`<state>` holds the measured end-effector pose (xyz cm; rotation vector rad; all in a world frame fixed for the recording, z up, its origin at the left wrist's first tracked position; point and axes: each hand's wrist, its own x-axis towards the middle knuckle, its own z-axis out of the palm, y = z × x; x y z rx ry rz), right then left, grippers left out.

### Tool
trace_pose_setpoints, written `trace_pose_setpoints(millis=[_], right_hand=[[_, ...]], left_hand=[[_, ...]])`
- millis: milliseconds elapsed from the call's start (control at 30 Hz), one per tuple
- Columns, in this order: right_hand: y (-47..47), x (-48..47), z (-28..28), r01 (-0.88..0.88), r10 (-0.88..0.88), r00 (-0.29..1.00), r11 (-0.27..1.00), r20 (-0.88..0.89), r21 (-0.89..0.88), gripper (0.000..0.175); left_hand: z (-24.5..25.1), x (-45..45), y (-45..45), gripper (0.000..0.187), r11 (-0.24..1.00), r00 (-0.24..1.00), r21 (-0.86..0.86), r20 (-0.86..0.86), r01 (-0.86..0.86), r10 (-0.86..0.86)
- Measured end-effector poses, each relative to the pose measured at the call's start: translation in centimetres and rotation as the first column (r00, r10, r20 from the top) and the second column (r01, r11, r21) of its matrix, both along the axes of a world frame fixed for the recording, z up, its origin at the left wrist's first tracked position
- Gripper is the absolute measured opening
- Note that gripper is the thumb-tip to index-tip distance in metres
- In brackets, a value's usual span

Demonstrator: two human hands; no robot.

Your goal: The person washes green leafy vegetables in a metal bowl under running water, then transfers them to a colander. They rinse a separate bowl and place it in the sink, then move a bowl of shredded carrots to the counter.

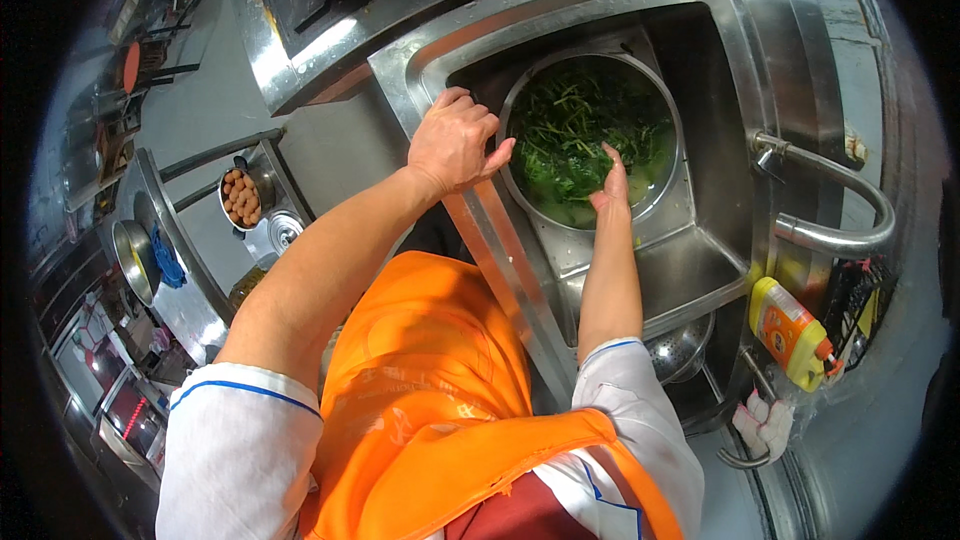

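A round metal pot point(679, 146) stands in the stainless steel sink point(686, 270), filled with water and leafy greens point(570, 116). My right hand point(613, 184) dips into the water at the pot's near side, its visible fingers spread against the greens. Part of that hand is under water. My left hand point(457, 139) is over the sink's left edge, beside the pot. Its fingers are curled and its thumb points towards the pot's rim; whether it grips the edge is hidden.
A curved metal faucet point(847, 240) juts out at the right. Below it stand a yellow detergent bottle point(787, 330) and hanging white gloves point(765, 424). A metal colander point(682, 349) sits under the sink's side. At left, a pot of eggs point(241, 199) stands on a metal rack.
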<state>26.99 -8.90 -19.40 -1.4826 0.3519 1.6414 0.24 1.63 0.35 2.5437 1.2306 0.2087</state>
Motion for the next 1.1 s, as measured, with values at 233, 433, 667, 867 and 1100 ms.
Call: trace_pose_setpoints(millis=[233, 433, 667, 867, 1100], right_hand=[[-0.6, 0.8, 14.1, 0.064, -0.126, 0.978, 0.939, 0.164, 0.337, 0.05], [0.1, 1.6, 21.4, -0.153, -0.096, 0.878, 0.871, 0.468, 0.466, 0.035], [0.2, 0.9, 18.3, -0.505, 0.143, 0.446, 0.855, 0.883, 0.117, 0.039], [-2.1, -1.3, 13.1, -0.37, 0.099, 0.178, 0.928, 0.979, -0.026, 0.054], [-0.1, -7.0, 2.5, -0.491, 0.569, 0.221, 0.767, 0.792, -0.414, 0.079]], left_hand=[[0.1, 0.0, 0.0, 0.032, 1.0, 1.0, -0.014, -0.012, -0.001, 0.001], [0.2, 0.0, -0.1, 0.033, 1.0, 1.0, -0.016, -0.022, -0.003, 0.003], [0.0, -0.3, 0.0, 0.036, 1.0, 0.999, 0.009, -0.031, 0.007, -0.007], [0.0, -0.2, -0.1, 0.034, 1.0, 1.0, 0.009, 0.004, 0.001, -0.001], [-0.2, -0.2, 0.0, 0.032, 1.0, 1.0, -0.014, 0.015, -0.007, 0.007]])
